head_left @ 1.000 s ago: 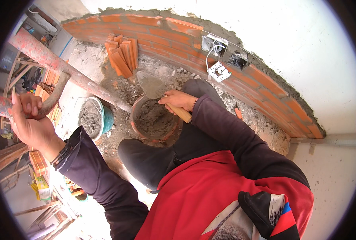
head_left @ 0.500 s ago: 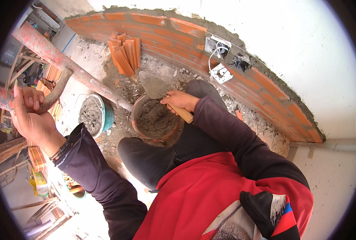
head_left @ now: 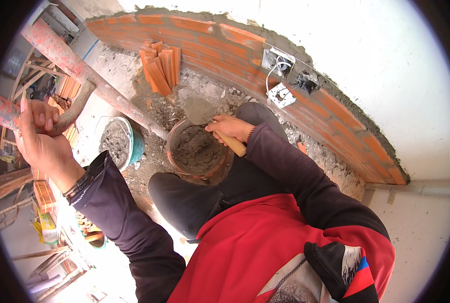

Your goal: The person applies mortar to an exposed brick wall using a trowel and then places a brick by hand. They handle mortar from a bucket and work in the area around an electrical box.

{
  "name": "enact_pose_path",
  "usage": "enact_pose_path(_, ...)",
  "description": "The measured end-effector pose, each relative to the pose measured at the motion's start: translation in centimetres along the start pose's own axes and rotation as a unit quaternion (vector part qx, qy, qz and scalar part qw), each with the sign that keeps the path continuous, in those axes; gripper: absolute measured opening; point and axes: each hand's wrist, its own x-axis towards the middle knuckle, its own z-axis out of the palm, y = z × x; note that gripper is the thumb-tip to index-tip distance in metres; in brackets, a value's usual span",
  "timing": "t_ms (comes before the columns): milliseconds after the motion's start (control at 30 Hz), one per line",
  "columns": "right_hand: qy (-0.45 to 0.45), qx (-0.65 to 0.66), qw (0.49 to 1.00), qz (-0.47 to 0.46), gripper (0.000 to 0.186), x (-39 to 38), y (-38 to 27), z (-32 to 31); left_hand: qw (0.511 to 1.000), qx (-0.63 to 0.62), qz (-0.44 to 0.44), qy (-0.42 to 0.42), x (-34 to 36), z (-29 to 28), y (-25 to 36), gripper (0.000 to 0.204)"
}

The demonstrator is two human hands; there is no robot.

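At the left, my left hand (head_left: 40, 134) grips a curved bar (head_left: 73, 113) on a paint-spattered red and pale metal pole (head_left: 58, 53) that slants down toward the buckets. My right hand (head_left: 225, 131) is closed around the wooden handle (head_left: 233, 145) of a trowel; its grey blade (head_left: 197, 107) is over the far rim of a round tub of grey mortar (head_left: 192, 149) between my legs. A teal bucket (head_left: 135, 149), also holding grey mix, stands left of the tub.
A low brick strip (head_left: 220, 55) runs along the white wall, with two electrical boxes (head_left: 275, 63) and a dangling white plate (head_left: 280, 96). Loose terracotta tiles (head_left: 159, 70) lean beside it. Rubble covers the floor. Timber and bricks (head_left: 45, 197) clutter the left side.
The view has shifted slightly, so the wall and tiles sit a little further right. Both hands keep their grips, and the trowel has barely moved.
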Motion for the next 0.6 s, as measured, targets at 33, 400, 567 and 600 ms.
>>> enact_pose_path(33,0.001,-0.001,1.0,0.0,0.022,-0.1,-0.09,0.09,1.0,0.001,0.001,0.001,0.01,-0.08,0.03,0.027)
enact_pose_path(400,0.01,-0.001,1.0,-0.002,0.02,-0.37,-0.08,0.09,1.0,-0.007,-0.004,-0.019,-0.07,0.0,-0.01,0.023)
enact_pose_path(567,-0.005,-0.002,1.0,-0.005,0.021,-0.01,-0.05,0.28,1.0,0.003,0.014,-0.011,-0.21,0.12,0.28,0.023)
enact_pose_path(600,-0.01,-0.003,1.0,-0.005,0.021,0.16,0.02,0.43,1.0,0.005,0.02,-0.006,-0.23,0.11,0.44,0.025)
